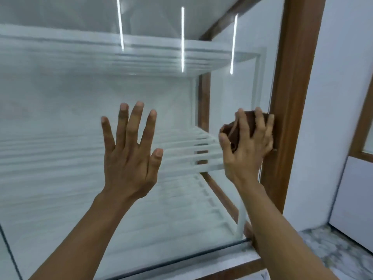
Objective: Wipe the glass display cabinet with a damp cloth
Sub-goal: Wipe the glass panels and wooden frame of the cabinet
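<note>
The glass display cabinet [60, 98] fills most of the view, with a clear front pane and white slatted shelves inside. Its brown wooden frame post [290, 77] runs down the right side. My right hand [248, 146] is closed around a bunched brown cloth [232, 132] and presses it against the pane right beside the post, at mid height. My left hand [129, 154] is spread flat with fingers apart near the middle of the pane, holding nothing. Whether its palm touches the glass is unclear.
Three bright light strips [182, 39] reflect in the upper glass. A white wall [343, 98] stands right of the post, with a second wood-framed panel [361, 138] at the far right. Marbled floor [327, 251] shows at the lower right, below the cabinet's base rail [232, 257].
</note>
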Tool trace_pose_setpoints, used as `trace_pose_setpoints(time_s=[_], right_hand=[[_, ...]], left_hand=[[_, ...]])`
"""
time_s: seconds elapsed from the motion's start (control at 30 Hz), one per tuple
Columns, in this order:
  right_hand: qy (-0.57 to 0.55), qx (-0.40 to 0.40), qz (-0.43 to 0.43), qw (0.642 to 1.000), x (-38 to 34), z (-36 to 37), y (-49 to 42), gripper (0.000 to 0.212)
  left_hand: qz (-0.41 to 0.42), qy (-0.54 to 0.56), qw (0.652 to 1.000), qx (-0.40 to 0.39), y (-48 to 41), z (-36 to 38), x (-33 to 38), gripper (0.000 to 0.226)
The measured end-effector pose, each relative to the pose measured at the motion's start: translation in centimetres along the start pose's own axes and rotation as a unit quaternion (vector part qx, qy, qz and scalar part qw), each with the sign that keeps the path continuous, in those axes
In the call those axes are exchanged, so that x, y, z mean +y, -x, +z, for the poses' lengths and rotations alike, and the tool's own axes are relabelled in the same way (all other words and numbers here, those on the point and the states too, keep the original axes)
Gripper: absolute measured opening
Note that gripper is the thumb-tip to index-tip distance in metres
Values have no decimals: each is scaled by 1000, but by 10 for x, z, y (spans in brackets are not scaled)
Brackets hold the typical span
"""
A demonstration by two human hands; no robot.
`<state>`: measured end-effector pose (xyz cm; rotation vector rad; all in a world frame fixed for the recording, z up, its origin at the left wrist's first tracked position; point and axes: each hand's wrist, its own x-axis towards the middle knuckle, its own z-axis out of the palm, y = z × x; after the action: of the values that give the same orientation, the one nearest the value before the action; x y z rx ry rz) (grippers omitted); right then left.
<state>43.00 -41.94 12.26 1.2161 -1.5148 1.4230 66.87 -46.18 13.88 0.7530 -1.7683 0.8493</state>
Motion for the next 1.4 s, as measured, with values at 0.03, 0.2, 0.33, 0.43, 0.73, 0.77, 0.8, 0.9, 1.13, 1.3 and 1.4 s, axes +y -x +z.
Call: trace_pose_setpoints(time_s=[0.03,0.2,0.33,0.43,0.73,0.77,0.8,0.9,1.13,1.3,1.4], right_hand=[[-9,24,37,999,0,0,-7,64],[-18,-7,-165,986,-77,35,94,58],[8,8,-107,994,3,36,150,60],[-4,34,30,999,37,28,134,64],[10,-95,-152,984,21,39,254,68],[7,-84,-98,992,31,35,236,68],[-2,-78,-47,996,36,31,220,69],[-10,-87,-42,995,22,30,211,70],[38,-116,-1,992,63,29,268,68],[58,-128,-19,990,88,17,262,68],[68,-142,-110,981,95,17,259,68]], left_hand=[[2,-4,1000,3,11,3,2,64],[-8,0,999,32,75,23,24,62],[-6,-13,1000,14,141,38,31,64],[4,-23,1000,13,169,45,30,65],[12,-2,1000,20,209,54,33,63],[14,-4,1000,18,213,55,33,63],[13,-9,1000,16,216,55,34,63],[14,-33,999,2,224,59,39,64],[27,-37,999,2,226,59,37,64],[23,-40,999,-6,226,60,38,64],[29,-45,999,-8,227,60,37,64]])
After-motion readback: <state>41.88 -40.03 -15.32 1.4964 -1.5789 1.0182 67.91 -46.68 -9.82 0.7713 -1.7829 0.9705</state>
